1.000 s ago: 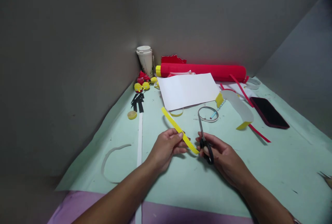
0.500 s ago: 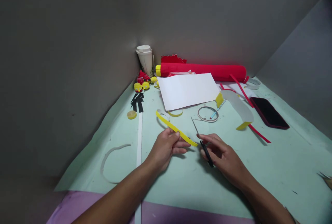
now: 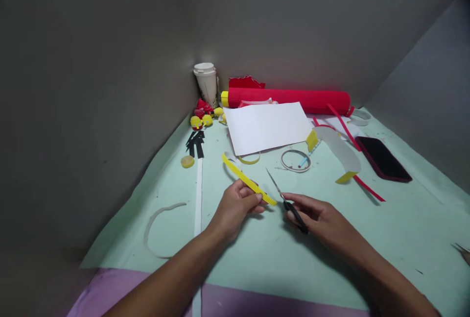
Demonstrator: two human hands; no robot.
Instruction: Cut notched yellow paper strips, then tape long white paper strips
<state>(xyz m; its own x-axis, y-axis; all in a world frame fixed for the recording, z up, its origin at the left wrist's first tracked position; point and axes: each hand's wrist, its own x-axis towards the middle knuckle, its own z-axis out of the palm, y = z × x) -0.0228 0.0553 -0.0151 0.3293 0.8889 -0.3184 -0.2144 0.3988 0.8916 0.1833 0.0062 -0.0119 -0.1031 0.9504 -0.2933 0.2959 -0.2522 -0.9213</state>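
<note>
My left hand (image 3: 235, 209) pinches a yellow corrugated paper strip (image 3: 244, 178) between thumb and fingers. The strip's far end curls up and away toward the white sheet, and its near end sticks out past my thumb. In my right hand (image 3: 319, 216) is a pair of scissors (image 3: 294, 215) with black handles, its blades pointing up and to the left. The blade tips are a little apart from the strip. Part of the handles is hidden by my fingers.
Behind lie a white sheet (image 3: 270, 128), a red corrugated roll (image 3: 290, 100) and a lidded cup (image 3: 206, 84). Left are black strips (image 3: 197, 144), a tape roll (image 3: 187, 161) and a long white strip (image 3: 198, 199). A phone (image 3: 384, 158) and a grey-yellow strip (image 3: 340, 150) are right.
My right hand has drawn slightly right with the scissors, away from the strip's end. My left thumb has slid nearer that end.
</note>
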